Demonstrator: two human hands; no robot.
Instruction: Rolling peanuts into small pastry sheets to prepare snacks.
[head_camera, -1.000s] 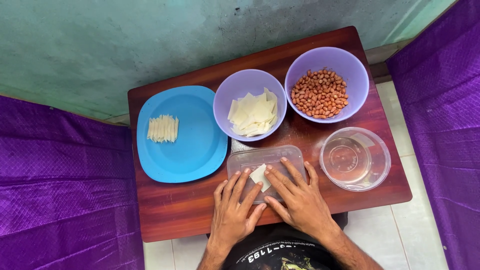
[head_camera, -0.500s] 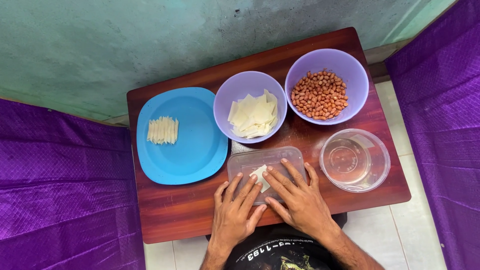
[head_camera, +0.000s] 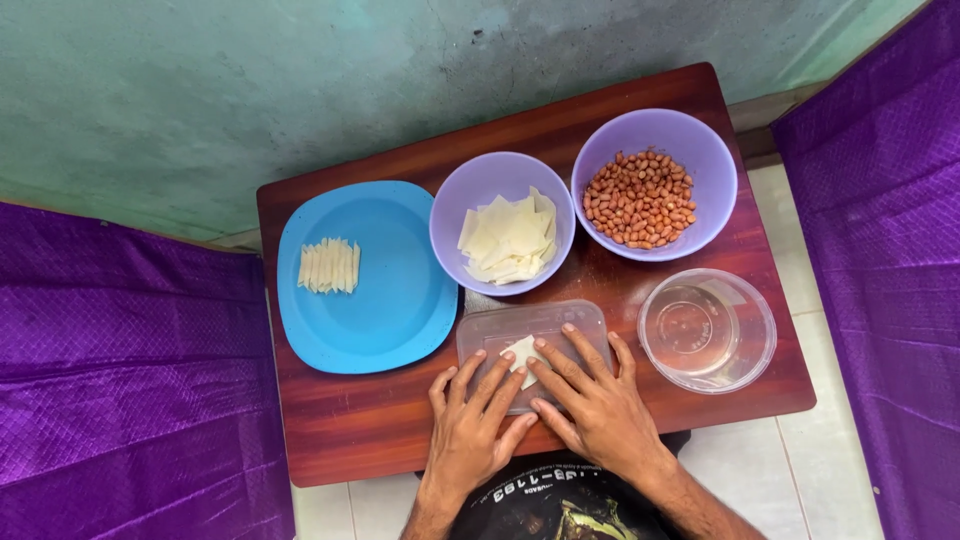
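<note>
- My two hands lie side by side at the near edge of the counter (head_camera: 350, 440), both palm down with fingers spread flat, gripping nothing.
- My left hand (head_camera: 478, 425) presses its fingertips onto the near left part of one clear rectangular lid (head_camera: 500, 325) that lies flat on the counter.
- My right hand (head_camera: 595, 400) rests on the near right part of the same lid, its fingers fanned toward the far side.
- One small pale wrapper piece (head_camera: 520, 352) lies on the lid between the fingertips of both hands; the fingertips touch it or sit just beside it, and I cannot tell which fingers actually bear on it.
- One blue plate (head_camera: 390, 310) sits to the left, its right rim just beside the lid.
- On the plate lies one tight row of pale rolled sticks (head_camera: 329, 266), side by side; they are too small and close for me to count surely.
- Two purple bowls stand on the far side: the left bowl (head_camera: 448, 215) holds a loose heap of pale wrapper sheets (head_camera: 508, 240), too overlapped to count; the right bowl (head_camera: 700, 150) holds a heap of red-brown peanuts (head_camera: 640, 200), far too many to count.
- One clear round tub (head_camera: 708, 330) stands to the right of the lid, near my right hand but apart from it.
- Two stretches of purple quilted cloth (head_camera: 120, 390) flank the counter, one on each side.
</note>
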